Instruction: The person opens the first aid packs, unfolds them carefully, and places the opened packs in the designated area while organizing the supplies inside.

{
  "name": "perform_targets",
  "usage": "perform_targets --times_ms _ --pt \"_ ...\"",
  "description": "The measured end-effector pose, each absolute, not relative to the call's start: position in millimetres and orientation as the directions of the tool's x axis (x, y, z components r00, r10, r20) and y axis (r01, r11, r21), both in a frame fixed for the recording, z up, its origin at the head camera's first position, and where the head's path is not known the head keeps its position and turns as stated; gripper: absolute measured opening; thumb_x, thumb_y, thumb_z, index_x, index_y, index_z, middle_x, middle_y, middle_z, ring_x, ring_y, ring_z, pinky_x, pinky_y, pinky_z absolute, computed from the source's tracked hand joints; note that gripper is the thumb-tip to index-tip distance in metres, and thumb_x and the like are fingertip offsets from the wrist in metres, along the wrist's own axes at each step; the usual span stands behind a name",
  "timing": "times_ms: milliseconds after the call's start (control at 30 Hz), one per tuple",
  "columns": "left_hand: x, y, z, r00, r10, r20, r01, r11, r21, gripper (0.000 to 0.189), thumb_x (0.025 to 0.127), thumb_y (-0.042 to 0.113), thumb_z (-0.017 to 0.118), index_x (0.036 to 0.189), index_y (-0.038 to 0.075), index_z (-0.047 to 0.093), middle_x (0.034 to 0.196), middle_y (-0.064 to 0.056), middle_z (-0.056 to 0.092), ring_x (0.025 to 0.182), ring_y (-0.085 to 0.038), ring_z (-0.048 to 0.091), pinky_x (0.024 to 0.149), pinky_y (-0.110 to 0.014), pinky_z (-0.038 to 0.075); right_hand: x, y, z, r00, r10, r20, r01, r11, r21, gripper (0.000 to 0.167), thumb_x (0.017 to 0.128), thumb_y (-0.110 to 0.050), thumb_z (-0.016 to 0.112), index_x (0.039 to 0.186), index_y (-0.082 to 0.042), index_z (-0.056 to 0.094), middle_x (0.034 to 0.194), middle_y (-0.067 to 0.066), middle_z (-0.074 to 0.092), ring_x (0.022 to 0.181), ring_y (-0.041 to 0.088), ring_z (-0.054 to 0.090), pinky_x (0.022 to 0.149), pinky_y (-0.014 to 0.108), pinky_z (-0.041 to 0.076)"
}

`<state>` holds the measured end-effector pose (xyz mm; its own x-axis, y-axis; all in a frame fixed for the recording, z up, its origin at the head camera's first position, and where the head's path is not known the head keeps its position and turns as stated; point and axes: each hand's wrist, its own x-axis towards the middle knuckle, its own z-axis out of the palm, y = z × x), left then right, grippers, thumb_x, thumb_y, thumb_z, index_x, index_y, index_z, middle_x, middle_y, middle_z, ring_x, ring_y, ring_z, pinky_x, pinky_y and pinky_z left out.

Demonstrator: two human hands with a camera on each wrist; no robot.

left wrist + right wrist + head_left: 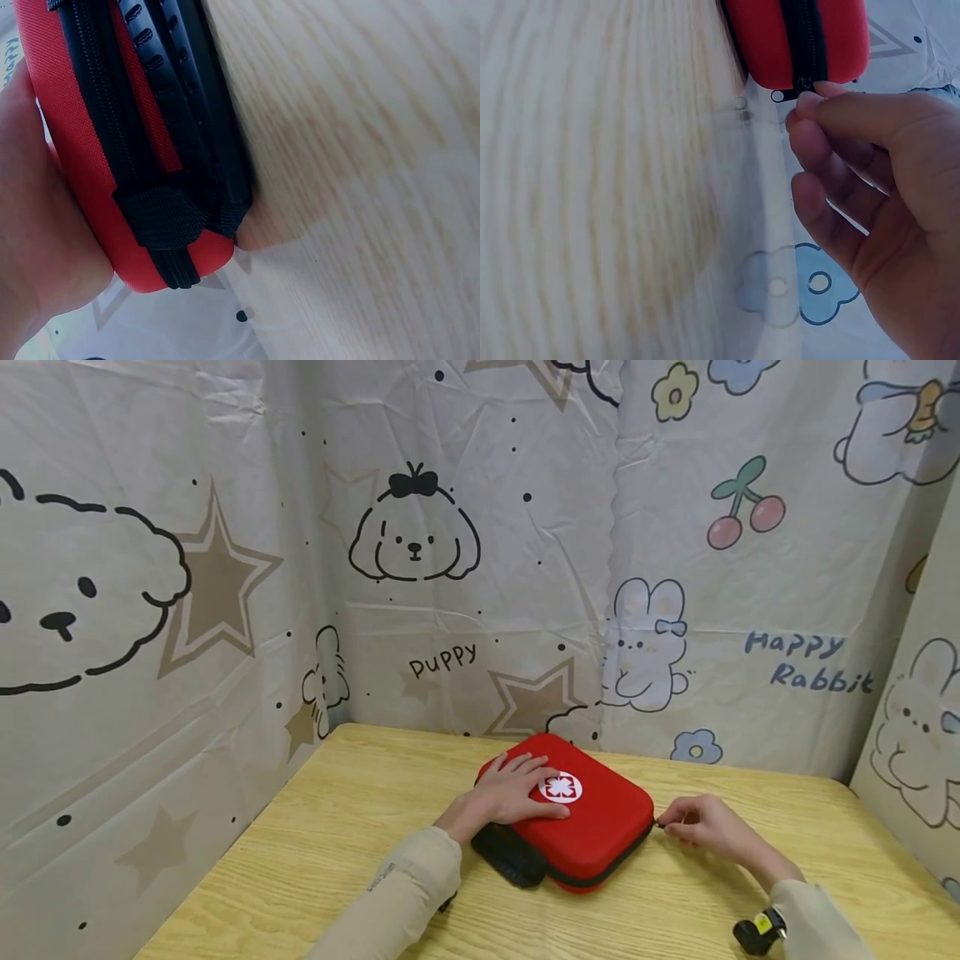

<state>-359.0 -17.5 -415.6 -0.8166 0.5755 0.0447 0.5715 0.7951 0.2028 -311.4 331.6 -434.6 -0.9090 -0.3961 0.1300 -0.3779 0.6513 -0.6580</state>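
A red zippered first-aid case with a white round emblem lies on the table. My left hand rests flat on its lid, fingers spread. The left wrist view shows the case's black zipper, a webbing loop and a ribbed black handle along the side. At the right corner of the case, my right hand pinches a small zipper pull between thumb and forefinger. The other fingers of that hand are bent and hold nothing. Fingertips partly hide the pull.
The case lies on a light wood-grain table. Behind and at both sides hangs a pale printed curtain with cartoon animals, close to the table's far edge. A small black camera is strapped at the right wrist.
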Motion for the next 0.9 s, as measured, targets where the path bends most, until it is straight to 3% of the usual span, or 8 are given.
perform_targets --times_ms 433,700,900 --pt "-357.0 -17.8 -414.8 -0.815 0.577 0.055 0.574 0.791 0.209 0.075 0.087 0.074 0.049 0.151 0.036 0.04 0.163 0.006 0.03 0.15 -0.02 0.025 0.122 -0.054 0.013 -295.9 321.8 -432.1 -0.842 -0.519 0.144 -0.468 0.573 -0.673 0.009 0.089 -0.003 0.069 0.095 -0.001 0.074 0.087 0.011 0.073 0.062 0.001 0.057 0.055 0.024 0.051" --pt "-354.9 -18.4 -414.7 -0.812 0.581 0.061 0.579 0.786 0.219 0.074 0.087 0.072 0.05 0.15 0.034 0.041 0.162 0.004 0.031 0.149 -0.021 0.026 0.122 -0.055 0.014 -283.7 305.7 -430.9 -0.813 -0.576 0.083 -0.433 0.503 -0.748 0.01 0.09 -0.005 0.068 0.098 0.001 0.071 0.076 0.014 0.066 0.052 0.005 0.054 0.048 0.027 0.05" --pt "-353.4 -16.7 -414.8 -0.821 0.567 0.067 0.566 0.794 0.22 0.075 0.086 0.073 0.05 0.15 0.034 0.041 0.162 0.005 0.031 0.149 -0.021 0.026 0.122 -0.055 0.014 -280.8 301.9 -429.5 -0.811 -0.58 0.076 -0.436 0.514 -0.739 0.009 0.09 -0.003 0.067 0.097 0.0 0.072 0.076 0.013 0.066 0.051 0.005 0.053 0.046 0.026 0.049"
